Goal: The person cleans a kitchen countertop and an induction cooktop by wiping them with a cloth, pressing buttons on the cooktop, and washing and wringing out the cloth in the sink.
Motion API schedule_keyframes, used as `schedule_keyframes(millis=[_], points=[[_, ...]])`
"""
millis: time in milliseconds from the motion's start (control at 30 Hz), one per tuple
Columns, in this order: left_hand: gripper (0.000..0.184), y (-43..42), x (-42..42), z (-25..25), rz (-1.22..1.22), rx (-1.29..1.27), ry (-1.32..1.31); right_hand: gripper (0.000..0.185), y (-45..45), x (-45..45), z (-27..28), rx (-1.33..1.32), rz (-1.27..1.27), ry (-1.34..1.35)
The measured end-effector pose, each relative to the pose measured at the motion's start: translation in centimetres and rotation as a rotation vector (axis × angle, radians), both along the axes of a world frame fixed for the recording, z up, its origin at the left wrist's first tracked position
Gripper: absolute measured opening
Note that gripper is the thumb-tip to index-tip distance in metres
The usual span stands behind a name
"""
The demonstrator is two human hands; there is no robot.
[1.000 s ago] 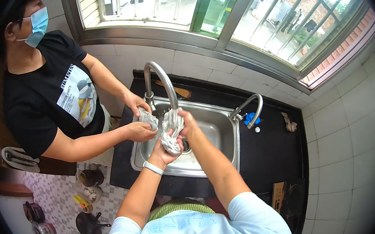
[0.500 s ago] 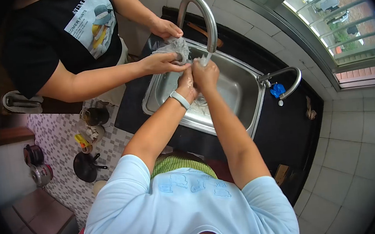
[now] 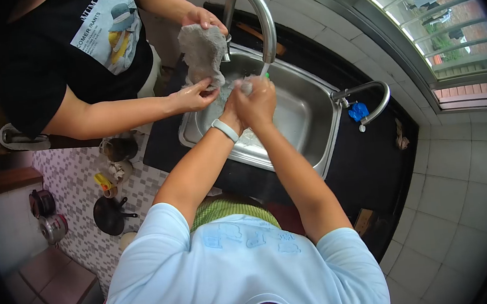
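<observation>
My left hand (image 3: pixel 232 112) and my right hand (image 3: pixel 260 101) are pressed together over the steel sink (image 3: pixel 309 123), below the running faucet (image 3: pixel 270 23). A small pale, wet bunch (image 3: pixel 246 87) shows at the top of my closed fingers. It could be cloth, but most of it is hidden. A bit of green peeks out behind my right hand. To the left, a co-worker's hands (image 3: pixel 197 95) hold a grey cloth (image 3: pixel 202 53) spread upright at the sink's edge.
On the black counter (image 3: pixel 367 157), a second curved tap (image 3: pixel 375 86) stands right of the sink beside a blue crumpled item (image 3: pixel 358 111). A barred window (image 3: pixel 436 22) is at upper right. A black pan (image 3: pixel 109 216) and pots (image 3: pixel 53 228) are on the left.
The co-worker's grey cloth went from bunched up to spread out, and it moved up and left. My hands shifted slightly left, with my right hand turned over toward my left.
</observation>
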State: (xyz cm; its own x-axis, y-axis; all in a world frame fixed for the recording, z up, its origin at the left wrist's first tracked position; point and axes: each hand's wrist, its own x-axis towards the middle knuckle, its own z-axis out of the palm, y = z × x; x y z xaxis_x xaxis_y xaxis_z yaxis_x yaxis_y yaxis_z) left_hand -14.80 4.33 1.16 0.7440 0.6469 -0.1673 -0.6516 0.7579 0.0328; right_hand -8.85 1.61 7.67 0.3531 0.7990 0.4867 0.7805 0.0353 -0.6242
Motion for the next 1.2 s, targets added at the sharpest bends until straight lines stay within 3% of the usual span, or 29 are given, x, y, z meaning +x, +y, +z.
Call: schedule_keyframes(millis=[33, 100, 167, 200, 267, 300, 333, 367, 433, 500, 567, 600, 733, 767, 800, 833, 900, 933, 967, 1033, 1200], points=[[0.034, -0.3, 0.3, 1.4, 0.028, -0.048, 0.242, 0.025, 0.4, 0.4, -0.1, -0.050, -0.079, 0.008], [0.031, -0.3, 0.5, 4.0, -0.014, -0.046, 0.271, 0.024, 1.5, 2.0, -0.1, -0.124, -0.049, 0.132], [0.028, -0.8, 0.6, 5.5, 0.008, -0.136, 0.490, 0.030, 2.7, 3.3, -0.6, -0.166, -0.074, 0.383], [0.027, 0.0, 0.8, 3.3, -0.017, -0.071, 0.520, 0.027, 3.0, 3.6, -0.3, -0.191, -0.112, 0.605], [0.027, -0.5, 0.5, 6.1, -0.006, -0.148, 0.501, 0.019, 4.6, 6.0, -1.8, -0.134, -0.107, 1.012], [0.026, -0.5, 0.4, 7.3, 0.011, -0.222, 0.481, 0.016, 3.7, 5.5, 1.4, -0.221, -0.165, 1.240], [0.026, 0.4, -1.0, 5.0, -0.184, -0.080, -0.039, 0.016, 4.0, 5.9, 1.1, -0.186, -0.132, 1.254], [0.026, 0.5, -0.6, 2.8, -0.180, -0.087, -0.039, 0.017, 3.9, 6.0, 0.5, -0.157, -0.104, 1.269], [0.027, -0.3, -0.1, 6.8, -0.013, -0.212, 0.307, 0.020, 3.7, 5.5, 0.1, -0.059, -0.071, 1.217], [0.029, -0.5, -1.2, 8.4, -0.075, -0.220, 0.291, 0.023, 2.8, 4.5, 0.7, 0.038, -0.036, 1.161], [0.035, -0.6, -1.8, 9.6, -0.166, -0.173, 0.226, 0.027, 1.0, 3.0, 2.6, -0.048, 0.034, 0.677], [0.036, -0.1, -1.5, 9.3, -0.175, -0.165, 0.283, 0.028, 0.1, 3.4, 1.4, -0.043, 0.282, 0.615], [0.033, -1.9, 1.5, 7.9, 0.055, -0.289, 0.430, 0.026, -1.5, 3.5, 1.0, -0.018, 0.342, 0.633], [0.030, -2.6, 2.9, 5.7, 0.273, -0.116, 0.500, 0.026, -1.8, 3.3, 1.3, -0.075, 0.184, 0.960], [0.029, -3.1, 3.4, 7.1, 0.394, -0.015, 0.659, 0.027, -1.7, 3.1, 1.5, -0.138, 0.011, 1.284], [0.029, -3.6, 3.8, 8.3, 0.511, 0.084, 0.821, 0.027, -1.5, 3.3, 1.5, -0.139, 0.013, 1.281], [0.026, -4.0, 4.7, 8.0, 0.603, 0.094, 0.818, 0.030, -1.1, 4.1, 0.7, -0.129, -0.034, 1.528], [0.023, -4.1, 4.9, 7.6, 0.658, 0.296, 1.077, 0.029, -0.9, 4.8, 0.3, -0.173, 0.026, 1.654], [0.020, -4.1, 5.1, 7.3, 0.704, 0.509, 1.330, 0.029, -0.9, 5.4, -0.1, -0.170, 0.019, 1.657], [0.016, -4.4, 5.1, 8.1, 0.669, 0.484, 1.321, 0.026, -1.3, 5.8, 0.4, -0.209, 0.060, 1.713], [0.008, -5.0, 4.9, 8.4, 0.754, 0.777, 1.405, 0.025, -1.9, 5.8, 1.0, -0.247, 0.018, 1.706]])
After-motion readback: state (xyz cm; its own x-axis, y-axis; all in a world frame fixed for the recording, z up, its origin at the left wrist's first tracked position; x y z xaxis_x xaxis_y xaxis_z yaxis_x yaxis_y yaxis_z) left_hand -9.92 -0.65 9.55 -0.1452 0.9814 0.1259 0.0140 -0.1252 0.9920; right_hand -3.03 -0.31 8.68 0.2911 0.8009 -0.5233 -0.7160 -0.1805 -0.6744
